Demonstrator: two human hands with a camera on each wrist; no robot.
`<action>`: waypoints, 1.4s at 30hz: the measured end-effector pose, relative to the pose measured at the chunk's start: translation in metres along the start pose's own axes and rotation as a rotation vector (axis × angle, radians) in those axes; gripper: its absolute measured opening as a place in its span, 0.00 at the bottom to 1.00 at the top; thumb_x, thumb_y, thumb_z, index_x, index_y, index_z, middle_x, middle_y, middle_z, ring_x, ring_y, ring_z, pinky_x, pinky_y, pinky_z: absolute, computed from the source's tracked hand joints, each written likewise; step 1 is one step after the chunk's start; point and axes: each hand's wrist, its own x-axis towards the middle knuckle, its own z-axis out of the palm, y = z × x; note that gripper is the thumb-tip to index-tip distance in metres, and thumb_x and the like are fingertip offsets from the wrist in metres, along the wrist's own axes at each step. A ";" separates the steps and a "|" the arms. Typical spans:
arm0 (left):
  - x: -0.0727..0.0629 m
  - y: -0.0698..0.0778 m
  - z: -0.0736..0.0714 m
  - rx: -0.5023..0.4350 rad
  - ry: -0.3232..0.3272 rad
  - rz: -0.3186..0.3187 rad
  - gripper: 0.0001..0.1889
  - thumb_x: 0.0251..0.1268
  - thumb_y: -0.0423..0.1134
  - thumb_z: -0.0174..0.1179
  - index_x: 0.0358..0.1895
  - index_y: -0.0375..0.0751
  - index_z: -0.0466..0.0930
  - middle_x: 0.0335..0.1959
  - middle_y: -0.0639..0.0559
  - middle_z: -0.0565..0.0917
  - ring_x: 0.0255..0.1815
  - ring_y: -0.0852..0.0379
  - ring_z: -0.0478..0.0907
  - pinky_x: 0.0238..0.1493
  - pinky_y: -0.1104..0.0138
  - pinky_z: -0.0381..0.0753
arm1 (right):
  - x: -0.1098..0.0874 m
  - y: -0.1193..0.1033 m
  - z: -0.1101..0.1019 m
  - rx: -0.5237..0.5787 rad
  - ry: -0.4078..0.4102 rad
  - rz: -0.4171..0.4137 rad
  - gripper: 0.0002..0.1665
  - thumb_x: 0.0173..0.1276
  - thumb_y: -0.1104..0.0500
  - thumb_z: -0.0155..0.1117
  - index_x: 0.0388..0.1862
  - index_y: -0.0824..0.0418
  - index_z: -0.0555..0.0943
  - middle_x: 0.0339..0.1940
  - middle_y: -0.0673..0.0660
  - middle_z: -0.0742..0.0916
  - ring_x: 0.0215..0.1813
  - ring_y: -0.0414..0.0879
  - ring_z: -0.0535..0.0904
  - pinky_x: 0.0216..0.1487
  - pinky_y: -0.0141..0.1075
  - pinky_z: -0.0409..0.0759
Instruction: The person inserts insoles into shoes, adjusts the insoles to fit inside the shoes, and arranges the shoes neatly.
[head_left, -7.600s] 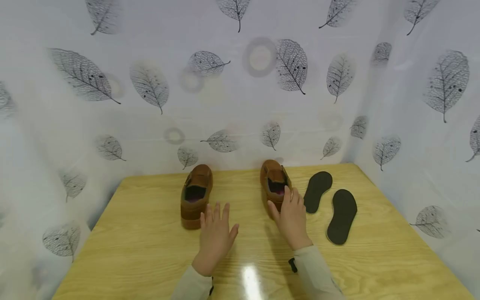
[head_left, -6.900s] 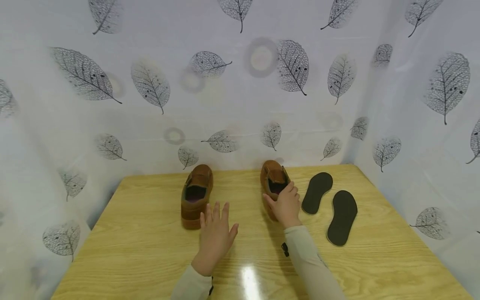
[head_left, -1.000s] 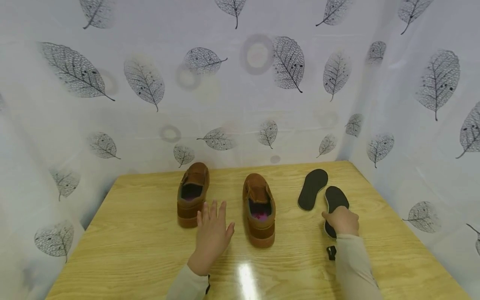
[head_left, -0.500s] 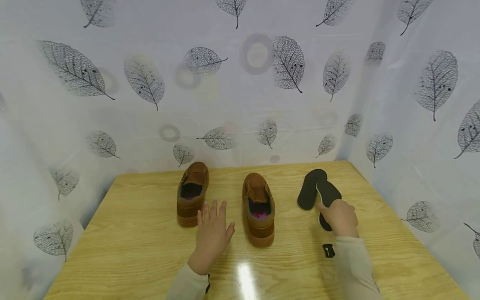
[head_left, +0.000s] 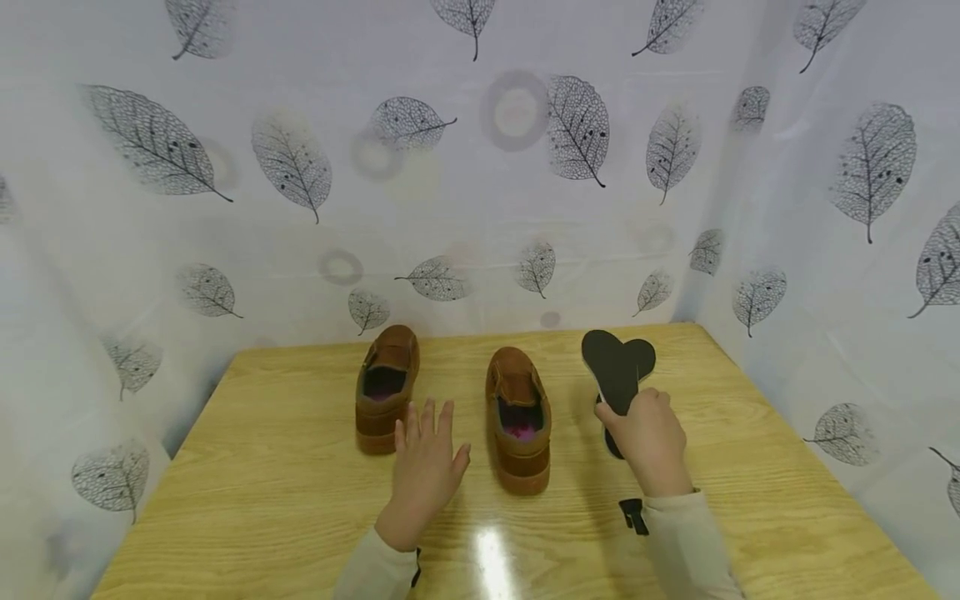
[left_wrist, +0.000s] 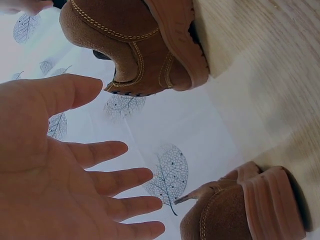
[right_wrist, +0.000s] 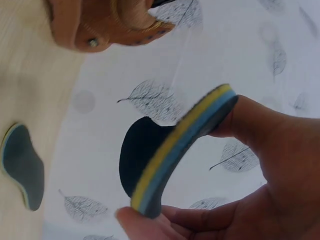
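In the head view my right hand grips a black insole by its edges, raised over the table. The right wrist view shows the held insole's yellow and blue layered edge, bent between thumb and fingers. A second insole lies on the table, partly hidden behind the held one. My left hand is spread with fingers straight and holds nothing. It is between two brown loafers: the left shoe stands farther back, the right shoe nearer, with pink showing inside it.
The wooden table carries everything. A white curtain with leaf prints hangs along the back and both sides. A black strap piece hangs at my right wrist.
Earlier my right hand was at the right shoe, which now stands nearer and more to the left. Over the last second it has lifted an insole and carried it leftward. The left hand stays put.
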 end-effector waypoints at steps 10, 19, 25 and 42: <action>0.002 0.002 -0.008 -0.033 0.027 -0.006 0.32 0.63 0.42 0.64 0.66 0.31 0.64 0.65 0.27 0.66 0.68 0.25 0.57 0.62 0.35 0.58 | -0.021 -0.025 0.005 0.047 0.154 -0.219 0.36 0.60 0.48 0.66 0.54 0.77 0.74 0.43 0.68 0.79 0.32 0.56 0.79 0.30 0.47 0.78; 0.008 -0.004 -0.017 -0.076 0.133 0.116 0.36 0.55 0.36 0.70 0.65 0.28 0.63 0.64 0.27 0.65 0.67 0.26 0.58 0.60 0.41 0.66 | -0.029 -0.036 0.011 0.079 0.128 -0.427 0.29 0.56 0.53 0.71 0.51 0.70 0.79 0.36 0.58 0.79 0.24 0.43 0.70 0.24 0.36 0.71; 0.014 -0.011 -0.018 -0.115 0.217 0.245 0.42 0.46 0.32 0.75 0.66 0.29 0.63 0.65 0.28 0.64 0.67 0.30 0.60 0.61 0.44 0.68 | -0.031 -0.038 0.020 0.050 0.126 -0.590 0.26 0.52 0.55 0.72 0.48 0.67 0.81 0.33 0.54 0.78 0.23 0.38 0.67 0.22 0.30 0.69; 0.012 -0.017 -0.021 -0.073 -0.032 0.322 0.53 0.34 0.40 0.82 0.71 0.43 0.61 0.72 0.37 0.59 0.73 0.32 0.51 0.66 0.39 0.56 | -0.024 -0.036 0.030 -0.162 0.110 -1.121 0.28 0.49 0.53 0.76 0.49 0.61 0.80 0.40 0.50 0.79 0.31 0.38 0.75 0.27 0.29 0.76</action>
